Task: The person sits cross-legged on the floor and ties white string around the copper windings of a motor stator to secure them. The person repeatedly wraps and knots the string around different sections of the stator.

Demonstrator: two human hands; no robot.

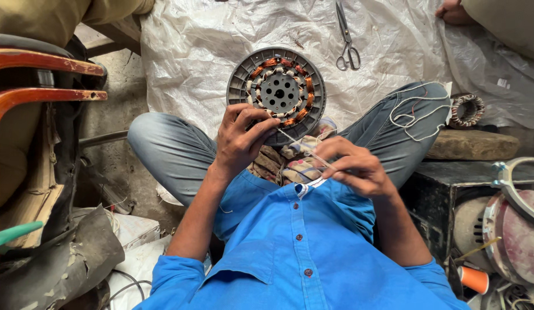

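Note:
A round grey motor stator (277, 89) with copper windings lies on a white plastic sheet (186, 51) in front of my crossed legs. My left hand (239, 139) rests on its near edge, fingers pinched on the winding and a thin white string (295, 144). My right hand (355, 165) is just right of it, closed on the other end of that string, pulling it taut toward my chest.
Scissors (347, 46) lie on the sheet beyond the stator. White cord (416, 112) is draped over my right knee, beside a small wound coil (468, 109). Another person's hand (451, 11) is at the top right. A wooden chair (43, 86) stands at left, motor parts (508, 224) at right.

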